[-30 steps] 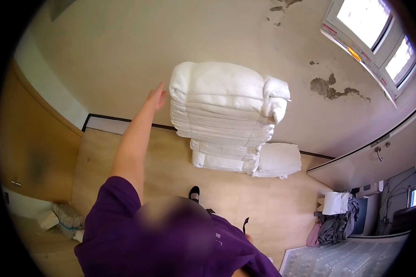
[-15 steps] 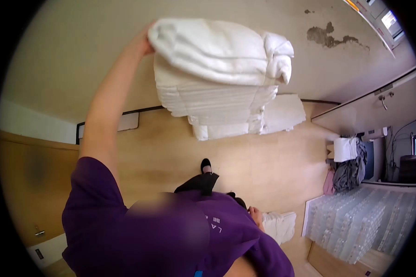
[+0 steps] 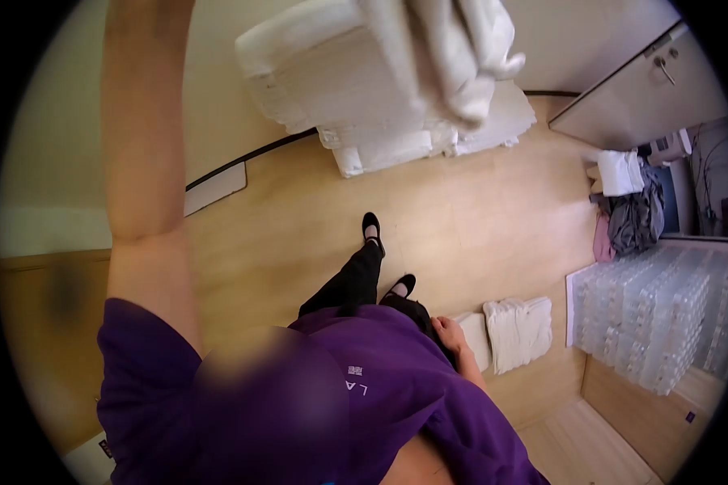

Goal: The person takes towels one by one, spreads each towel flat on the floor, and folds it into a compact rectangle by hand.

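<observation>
My left arm stretches up past the top edge, so my left hand is out of the frame. Near the top a white towel (image 3: 457, 56) hangs loose in soft folds, partly blurred and cut off by the edge. Below and behind it rises a tall stack of folded white towels (image 3: 323, 73). Down by my black trousers, my right hand (image 3: 446, 333) hangs with its fingers loosely curled, and nothing shows in it. Close beside it, lower down, lie folded off-white towels (image 3: 522, 333).
A lower pile of white cloth (image 3: 501, 121) adjoins the stack. To the right stand clear plastic trays (image 3: 647, 311), several deep. Above them are a dark grey garment (image 3: 635, 218) and a white cloth (image 3: 621, 173). A door with a handle (image 3: 663, 69) is at upper right.
My left arm has reached further up, taking the hand out of view. The top towel has lifted off the stack and hangs unfolded toward the right. The view has shifted.
</observation>
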Available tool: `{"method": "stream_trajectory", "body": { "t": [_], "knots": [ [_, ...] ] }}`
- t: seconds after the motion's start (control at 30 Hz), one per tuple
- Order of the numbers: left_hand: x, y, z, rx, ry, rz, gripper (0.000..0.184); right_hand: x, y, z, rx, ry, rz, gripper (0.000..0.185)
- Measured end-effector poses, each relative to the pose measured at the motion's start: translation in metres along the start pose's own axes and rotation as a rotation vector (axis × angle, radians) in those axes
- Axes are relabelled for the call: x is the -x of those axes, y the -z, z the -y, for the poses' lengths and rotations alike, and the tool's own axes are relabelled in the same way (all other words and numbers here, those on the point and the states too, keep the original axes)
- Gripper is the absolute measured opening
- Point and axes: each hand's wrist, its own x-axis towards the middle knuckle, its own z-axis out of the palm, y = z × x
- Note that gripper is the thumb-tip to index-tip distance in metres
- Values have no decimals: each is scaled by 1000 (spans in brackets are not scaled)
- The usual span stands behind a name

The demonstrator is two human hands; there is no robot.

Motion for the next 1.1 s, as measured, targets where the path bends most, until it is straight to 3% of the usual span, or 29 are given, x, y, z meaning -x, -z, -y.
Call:
{"method": "stream_trajectory", "body": {
  "t": [0.07, 0.2, 0.3, 0.33, 0.4, 0.5, 0.6, 0.7, 0.77, 0.83, 0.87, 0.93, 1.0, 1.07, 1.1],
  "knots": [
    [39, -22, 19, -270, -18, -85, 38, 15, -10, 1, 55, 25, 18, 45],
    [91, -68, 84, 108, 403, -335, 38, 36, -28, 6, 50, 98, 41, 41],
    [144, -86, 130, 489, 595, -149, 28, 42, -51, -4, 39, 108, 6, 40],
    [166, -89, 142, 466, 612, -372, 30, 47, -58, -3, 37, 106, -17, 40],
    [205, -101, 155, 124, 556, -433, 39, 64, -72, 2, 58, 102, -56, 40],
    [290, -63, 152, 276, 755, -512, 41, 96, -93, 16, 152, 130, -128, 41],
    [382, -44, 103, 53, 814, -677, 52, 118, -124, 26, 225, 139, -42, 41],
    [540, 39, 90, -253, 912, -839, 56, 143, -172, 33, 351, 133, 27, 39],
    [718, 115, 107, -861, 995, -1014, 44, 159, -204, 39, 394, 167, 69, 40],
    [843, 100, 102, -1359, 1126, -599, 30, 168, -232, 35, 438, 153, 144, 38],
    [881, 61, 109, -1285, 1180, -550, 21, 176, -243, 35, 412, 165, 161, 38],
    [871, -28, 89, -832, 1412, -86, 19, 194, -257, 35, 419, 133, 231, 38],
    [925, -109, 105, -392, 1304, -180, 20, 204, -262, 36, 393, 159, 225, 38],
    [884, -147, 77, -761, 1227, -55, 30, 218, -268, 25, 402, 77, 223, 36],
    [882, -155, 74, -764, 1301, -71, 35, 219, -270, 23, 402, 65, 226, 36]
  ]
}}
